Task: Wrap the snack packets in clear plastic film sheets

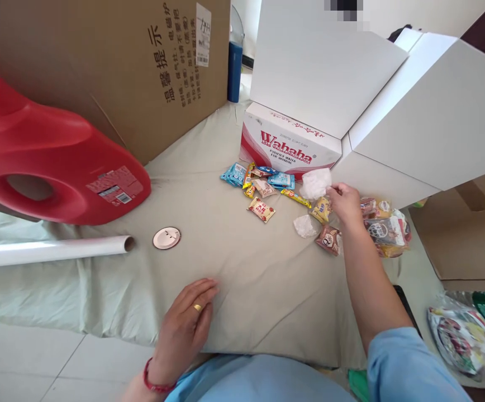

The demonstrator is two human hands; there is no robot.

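My right hand (pixel 345 202) reaches to the snacks and pinches the edge of a white crumpled piece (pixel 315 183), thin like tissue or plastic film. Just below it lie a yellow snack packet (pixel 322 210), a second whitish piece (pixel 304 226) and a brown snack packet (pixel 328 240). Left of these is a loose group of blue packets (pixel 281 179), a yellow stick packet (pixel 296 197) and a cream-and-red packet (pixel 261 210). Near the front edge, my left hand (pixel 190 315) rests on the cloth, fingers extended and holding nothing.
A Wahaha water carton (pixel 288 146) stands behind the snacks, beside white boxes (pixel 418 111). More packets (pixel 387 231) are piled beyond my right forearm. At left are a red jug (pixel 58 156), a white roll (pixel 58 250), a round disc (pixel 166 238) and a large cardboard box (pixel 112 67).
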